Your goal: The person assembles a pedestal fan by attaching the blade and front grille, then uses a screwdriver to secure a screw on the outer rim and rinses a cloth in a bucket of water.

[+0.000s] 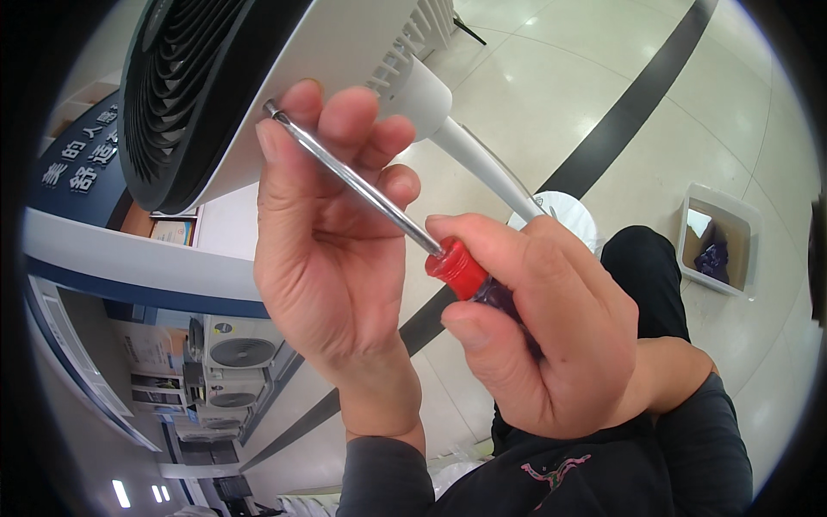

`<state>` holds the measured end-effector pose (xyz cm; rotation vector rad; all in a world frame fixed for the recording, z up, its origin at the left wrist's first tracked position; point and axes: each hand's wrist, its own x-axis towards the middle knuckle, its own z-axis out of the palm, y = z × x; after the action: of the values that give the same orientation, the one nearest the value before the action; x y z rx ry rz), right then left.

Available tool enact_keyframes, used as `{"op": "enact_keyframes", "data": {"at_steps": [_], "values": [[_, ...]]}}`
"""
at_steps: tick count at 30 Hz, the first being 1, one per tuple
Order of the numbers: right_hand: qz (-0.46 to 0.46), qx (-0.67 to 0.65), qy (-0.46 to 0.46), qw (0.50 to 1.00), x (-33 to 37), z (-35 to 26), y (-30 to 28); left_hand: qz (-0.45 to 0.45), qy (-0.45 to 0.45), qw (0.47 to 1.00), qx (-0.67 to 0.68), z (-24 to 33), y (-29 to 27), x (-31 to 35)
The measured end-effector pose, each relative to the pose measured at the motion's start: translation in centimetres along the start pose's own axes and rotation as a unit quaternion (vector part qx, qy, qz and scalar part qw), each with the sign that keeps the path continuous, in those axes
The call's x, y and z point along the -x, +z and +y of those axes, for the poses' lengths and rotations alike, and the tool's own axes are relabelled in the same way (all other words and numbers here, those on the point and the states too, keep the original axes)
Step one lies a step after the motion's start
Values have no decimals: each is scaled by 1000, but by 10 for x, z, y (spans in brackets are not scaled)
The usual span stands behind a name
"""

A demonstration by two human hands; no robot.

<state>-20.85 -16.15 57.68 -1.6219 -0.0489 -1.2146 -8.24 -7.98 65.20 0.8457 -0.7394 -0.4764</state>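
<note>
My right hand (551, 336) is wrapped round the red and dark handle of a screwdriver (362, 189), its thumb and index finger near the collar. The steel shaft slants up and left across my left hand (332, 233), which is palm up with curled fingers. Thumb and index finger close about the shaft's far end, where a small metal piece shows; whether it is a separate screw I cannot tell. Just beyond the fingertips is the white housing of a fan (319, 52) with a black grille. Its white pole (482, 159) runs down to a round white base (564, 215).
A clear plastic bin (719, 280) with a dark purple item in it stands on the tiled floor at right. A blue and white counter (155, 271) curves along the left. Several air conditioner outdoor units (241, 351) stand farther off at lower left. My knee (646, 276) is beside the base.
</note>
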Motion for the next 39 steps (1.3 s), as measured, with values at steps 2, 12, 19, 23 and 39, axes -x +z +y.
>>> {"op": "enact_keyframes", "data": {"at_steps": [2,12,19,23,39], "values": [[19,18,-4,1000,-3,-6,0,-1,-4,1000,8,0,0,0],[12,105,-5,994,-28,-22,1,17,-67,989,131,9,5,-7],[-156,163,92,970,-42,-44,-23,-7,-58,990,130,6,-4,-14],[-179,80,100,976,-48,-29,-14,-2,-114,980,162,14,-7,-18],[121,364,-248,890,-32,-34,11,-29,-133,977,163,16,1,-18]]}}
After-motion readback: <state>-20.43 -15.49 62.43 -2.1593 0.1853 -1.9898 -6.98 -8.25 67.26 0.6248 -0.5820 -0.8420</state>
